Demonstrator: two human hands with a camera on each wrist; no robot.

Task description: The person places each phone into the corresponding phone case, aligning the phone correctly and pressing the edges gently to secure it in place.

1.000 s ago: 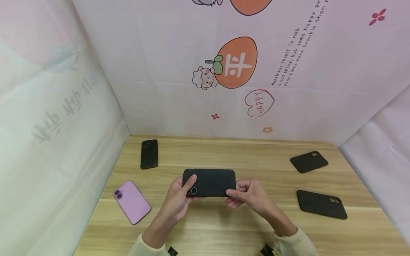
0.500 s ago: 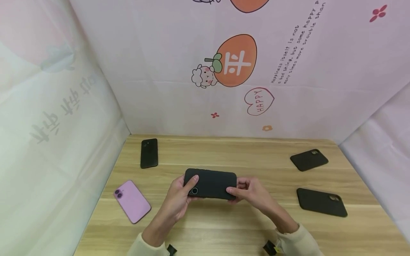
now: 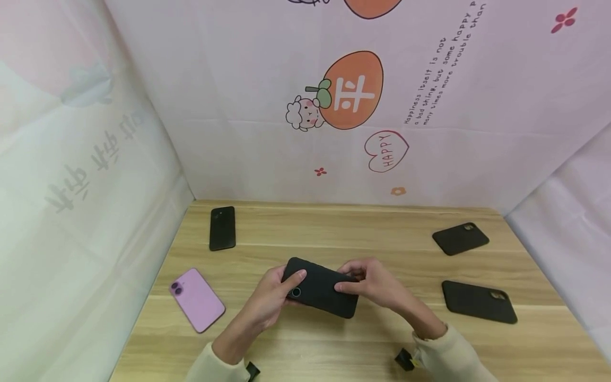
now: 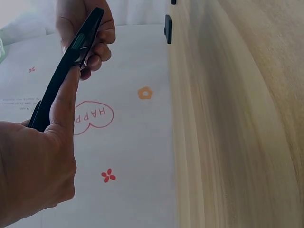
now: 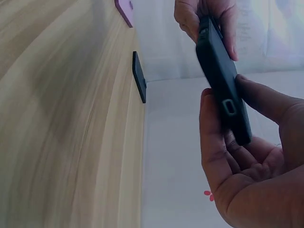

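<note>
Above the middle of the table, both hands hold a black phone case [image 3: 321,286], tilted with its right end lower. A round lens shows at its left end, beside the left thumb. My left hand [image 3: 271,295] grips that end, thumb on the back. My right hand [image 3: 371,282] pinches the upper right part, thumb on the back and fingers behind. The right wrist view shows the case [image 5: 219,80] edge-on, with a small port cut-out facing the camera. From the left wrist, a shiny dark surface shows along the case's [image 4: 61,76] inner side; the front is mostly hidden.
On the wooden table [image 3: 305,228], a pink phone [image 3: 198,300] and a black phone [image 3: 222,228] lie at the left. At the right lie two more black phone cases, one farther back [image 3: 460,239] and one nearer [image 3: 479,302]. White printed cloth [image 3: 238,132] walls the back and sides.
The black case has turned clockwise, its right end dropping toward me. My right hand has shifted from its right end to its upper edge. The left hand keeps its grip.
</note>
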